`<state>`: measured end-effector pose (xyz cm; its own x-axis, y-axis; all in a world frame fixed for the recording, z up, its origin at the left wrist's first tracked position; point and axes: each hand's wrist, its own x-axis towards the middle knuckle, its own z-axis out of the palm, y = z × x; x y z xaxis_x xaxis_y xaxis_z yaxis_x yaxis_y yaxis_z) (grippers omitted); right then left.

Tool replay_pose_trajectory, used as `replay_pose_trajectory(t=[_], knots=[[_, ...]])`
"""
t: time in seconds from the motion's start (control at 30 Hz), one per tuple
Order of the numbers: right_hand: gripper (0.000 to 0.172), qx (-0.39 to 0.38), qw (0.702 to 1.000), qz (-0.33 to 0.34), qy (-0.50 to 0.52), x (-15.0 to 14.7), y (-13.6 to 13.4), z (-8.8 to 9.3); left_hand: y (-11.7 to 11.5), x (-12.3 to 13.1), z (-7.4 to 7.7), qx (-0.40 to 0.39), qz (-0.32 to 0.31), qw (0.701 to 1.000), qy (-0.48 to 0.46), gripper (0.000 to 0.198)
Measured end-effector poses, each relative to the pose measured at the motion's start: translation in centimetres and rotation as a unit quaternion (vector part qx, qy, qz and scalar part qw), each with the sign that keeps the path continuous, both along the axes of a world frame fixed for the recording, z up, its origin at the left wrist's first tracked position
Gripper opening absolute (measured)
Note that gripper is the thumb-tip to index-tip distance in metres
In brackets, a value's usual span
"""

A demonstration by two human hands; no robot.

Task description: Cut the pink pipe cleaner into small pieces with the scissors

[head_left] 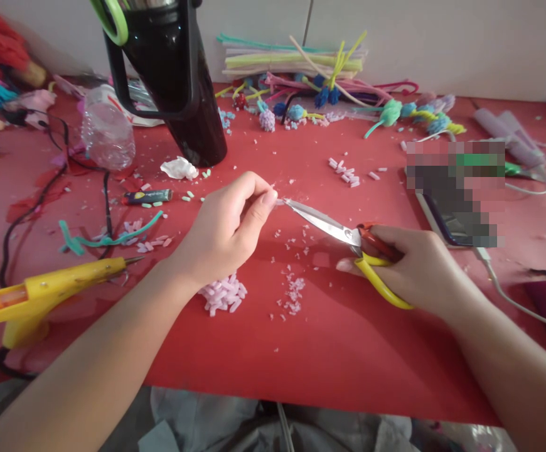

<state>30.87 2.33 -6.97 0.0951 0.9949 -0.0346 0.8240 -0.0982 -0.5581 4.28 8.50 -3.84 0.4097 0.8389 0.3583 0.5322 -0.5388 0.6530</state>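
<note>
The black tumbler point(202, 132) is cut off at the top, hiding what it holds; the bottle point(108, 132) is clear plastic, its contents hard to make out. The left hand point(230, 220) has its grip pinched on a thin pink piece point(280, 201), mostly hidden, above the worktop point(273, 370). The right hand point(414, 263) grips the scissors point(322, 223), metal tips at the piece. Short pink bits point(226, 295) lie heaped, partly behind the left wrist.
</note>
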Motion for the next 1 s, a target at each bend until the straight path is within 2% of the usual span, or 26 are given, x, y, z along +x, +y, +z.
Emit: replay_pose_trajectory(t=[0.43, 1.0], knots=[[0.065, -0.014, 1.000, -0.007, -0.019, 0.28, -0.01, -0.14, -0.22, 0.10, 0.13, -0.003, 0.002, 1.000, 0.012, 0.020], [0.072, 0.009, 1.000, -0.010, -0.012, 0.01, 0.10, 0.01, -0.31, 0.12, 0.22, -0.016, -0.001, 1.000, 0.015, 0.024]])
